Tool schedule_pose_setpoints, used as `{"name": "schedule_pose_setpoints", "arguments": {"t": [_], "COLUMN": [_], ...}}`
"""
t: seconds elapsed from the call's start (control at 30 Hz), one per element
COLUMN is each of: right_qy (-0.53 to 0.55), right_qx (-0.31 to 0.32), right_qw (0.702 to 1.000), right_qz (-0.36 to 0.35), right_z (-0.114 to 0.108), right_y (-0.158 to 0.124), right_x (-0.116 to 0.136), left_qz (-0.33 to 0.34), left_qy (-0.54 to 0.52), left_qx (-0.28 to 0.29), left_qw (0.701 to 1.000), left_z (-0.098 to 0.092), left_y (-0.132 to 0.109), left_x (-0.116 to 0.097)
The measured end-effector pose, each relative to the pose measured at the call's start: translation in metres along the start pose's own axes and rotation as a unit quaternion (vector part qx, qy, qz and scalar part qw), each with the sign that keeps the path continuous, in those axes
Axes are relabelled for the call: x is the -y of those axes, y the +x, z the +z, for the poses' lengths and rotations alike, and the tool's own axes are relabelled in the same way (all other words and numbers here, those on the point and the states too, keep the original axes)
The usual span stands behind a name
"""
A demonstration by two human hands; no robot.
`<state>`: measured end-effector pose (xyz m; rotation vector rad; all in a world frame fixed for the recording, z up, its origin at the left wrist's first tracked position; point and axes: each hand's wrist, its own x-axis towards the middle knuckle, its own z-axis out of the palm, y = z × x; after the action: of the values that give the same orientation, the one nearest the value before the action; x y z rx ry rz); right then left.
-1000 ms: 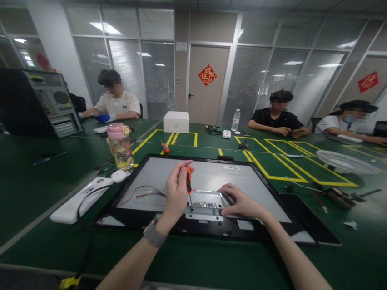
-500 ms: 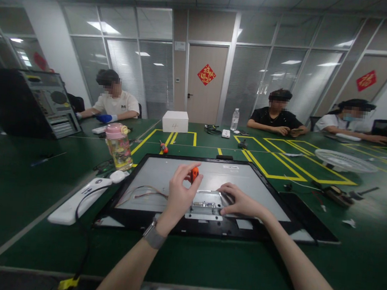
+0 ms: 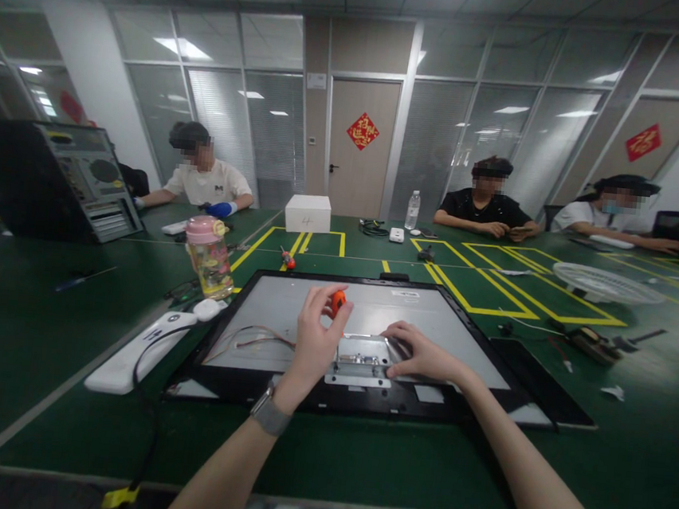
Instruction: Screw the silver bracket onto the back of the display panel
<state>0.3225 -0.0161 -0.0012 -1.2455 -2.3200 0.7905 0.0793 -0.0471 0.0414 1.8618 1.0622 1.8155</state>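
A flat display panel point(image 3: 275, 296) with a grey back and black frame lies before me on the green table. My left hand point(image 3: 317, 340) is closed around a screwdriver point(image 3: 339, 301) with an orange and black handle; its shaft is hidden by the hand. Near the panel's front edge sits a metal bracket point(image 3: 357, 381), just right of that hand. My right hand point(image 3: 423, 352) grips the bracket's right side, thumb at the front and fingers behind. Thin coloured wires point(image 3: 260, 331) run across the panel on the left.
A white power strip point(image 3: 138, 351) and a pink-lidded bottle point(image 3: 208, 258) stand left of the panel. To the right lie a dark flat panel point(image 3: 537, 381) and a tool point(image 3: 598, 343). A white box point(image 3: 308, 214) sits behind. Several people sit across the table.
The screwdriver handle in my left hand has shifted and tilted slightly left, with the fingers moving along. My right hand stays on the bracket. A co-worker's blue-gloved hand has moved right.
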Motion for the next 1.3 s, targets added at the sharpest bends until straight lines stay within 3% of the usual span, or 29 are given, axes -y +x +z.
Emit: {"name": "schedule_pose_setpoints", "arguments": {"t": [0.13, 0.27, 0.5, 0.87, 1.03, 1.3], "right_qy": [0.001, 0.007, 0.003, 0.000, 0.001, -0.003], "right_qx": [0.005, 0.001, -0.003, -0.008, -0.007, -0.016], "right_qw": [1.000, 1.000, 1.000, 1.000, 1.000, 1.000], "right_qz": [0.014, 0.014, -0.002, -0.003, -0.011, -0.020], "right_z": [-0.001, 0.000, 0.002, 0.003, 0.003, 0.004], "right_y": [-0.001, 0.000, 0.001, 0.001, 0.001, 0.002], "right_x": [0.003, 0.002, -0.005, -0.006, -0.005, -0.005], "left_qz": [-0.008, -0.060, -0.099, -0.090, -0.039, 0.059], "left_qy": [0.011, -0.043, -0.090, -0.081, -0.077, -0.060], "left_qx": [-0.061, -0.104, -0.029, -0.005, 0.024, 0.118], "left_qw": [0.998, 0.992, 0.991, 0.993, 0.996, 0.989], "left_z": [-0.001, -0.001, 0.010, 0.012, 0.012, 0.010], "left_y": [0.003, 0.004, -0.004, -0.007, -0.009, -0.012], "left_x": [-0.001, -0.002, -0.001, 0.000, 0.000, -0.008]}}
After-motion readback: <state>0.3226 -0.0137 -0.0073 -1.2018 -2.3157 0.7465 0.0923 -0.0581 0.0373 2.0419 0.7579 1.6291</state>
